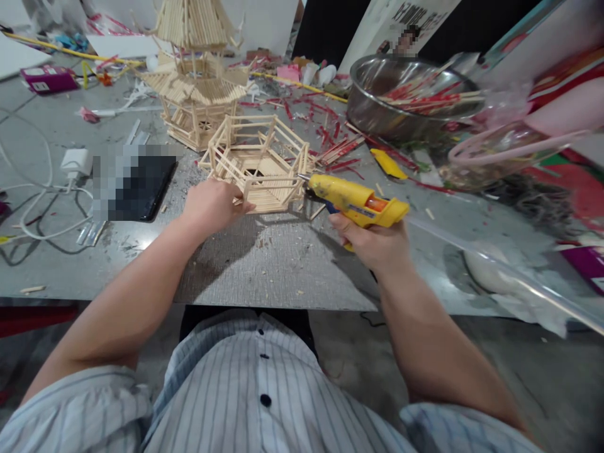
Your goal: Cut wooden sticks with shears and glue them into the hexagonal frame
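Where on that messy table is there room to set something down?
Mainly the crumb-strewn patch between the left hand and right hand, in front of the stick frame, up to the table's front edge. Another lies between the phone, left forearm and that edge. It's crowded around the steel bowl, red strips and charger.

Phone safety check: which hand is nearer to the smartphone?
Left. The left hand is just right of the smartphone, at the hexagonal stick frame; the right hand is much farther right, holding the yellow glue gun.
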Demonstrator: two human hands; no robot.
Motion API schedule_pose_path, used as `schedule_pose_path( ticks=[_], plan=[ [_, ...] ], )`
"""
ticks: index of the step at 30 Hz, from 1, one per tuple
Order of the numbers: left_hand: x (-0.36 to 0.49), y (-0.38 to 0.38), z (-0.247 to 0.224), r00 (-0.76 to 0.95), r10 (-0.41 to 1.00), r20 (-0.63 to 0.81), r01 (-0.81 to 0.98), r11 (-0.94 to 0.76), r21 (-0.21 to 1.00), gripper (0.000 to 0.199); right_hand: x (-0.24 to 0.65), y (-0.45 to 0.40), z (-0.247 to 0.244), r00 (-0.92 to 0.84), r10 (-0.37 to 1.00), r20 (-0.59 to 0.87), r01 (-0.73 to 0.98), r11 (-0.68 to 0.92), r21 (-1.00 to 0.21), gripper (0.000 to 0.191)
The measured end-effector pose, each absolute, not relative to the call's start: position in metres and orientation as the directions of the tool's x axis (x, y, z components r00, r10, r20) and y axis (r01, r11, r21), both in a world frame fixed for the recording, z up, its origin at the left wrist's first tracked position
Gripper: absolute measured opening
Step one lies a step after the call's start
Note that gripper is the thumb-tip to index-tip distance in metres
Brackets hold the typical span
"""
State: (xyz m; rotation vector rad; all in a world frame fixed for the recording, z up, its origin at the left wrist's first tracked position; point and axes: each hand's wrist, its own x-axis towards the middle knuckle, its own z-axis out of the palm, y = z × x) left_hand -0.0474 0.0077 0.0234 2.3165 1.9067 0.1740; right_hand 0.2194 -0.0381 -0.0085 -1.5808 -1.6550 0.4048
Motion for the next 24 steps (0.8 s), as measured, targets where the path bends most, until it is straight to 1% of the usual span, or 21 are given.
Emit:
schedule_pose_path(
  ticks=[3, 6, 9, 16, 20, 24],
  plan=[
    [-0.047, 0.008, 0.022, 0.175, 0.985, 0.005, 0.965, -0.172, 0.200, 0.039, 0.229, -0.041, -0.015, 0.162, 0.943, 0.291, 0.735, 0.082, -0.674, 0.041],
    [-0.046, 0.008, 0.023, 0.184, 0.983, 0.004, 0.964, -0.181, 0.195, 0.038, 0.230, -0.043, -0.016, 0.089, 0.944, 0.318, 0.756, 0.144, -0.638, 0.036],
    [-0.046, 0.008, 0.024, 0.201, 0.980, 0.002, 0.963, -0.198, 0.184, 0.038, 0.225, -0.044, -0.014, 0.077, 0.932, 0.353, 0.750, 0.180, -0.637, 0.034],
    [-0.047, 0.009, 0.023, 0.197, 0.980, 0.008, 0.964, -0.195, 0.181, 0.036, 0.217, -0.044, -0.010, 0.117, 0.922, 0.369, 0.736, 0.169, -0.655, 0.037],
    [-0.046, 0.009, 0.023, 0.192, 0.981, 0.001, 0.963, -0.188, 0.192, 0.035, 0.218, -0.041, -0.014, 0.110, 0.919, 0.380, 0.731, 0.184, -0.657, 0.038],
    [-0.046, 0.008, 0.024, 0.202, 0.979, 0.003, 0.964, -0.200, 0.176, 0.037, 0.219, -0.040, -0.017, 0.111, 0.919, 0.378, 0.728, 0.184, -0.660, 0.038]
  ],
)
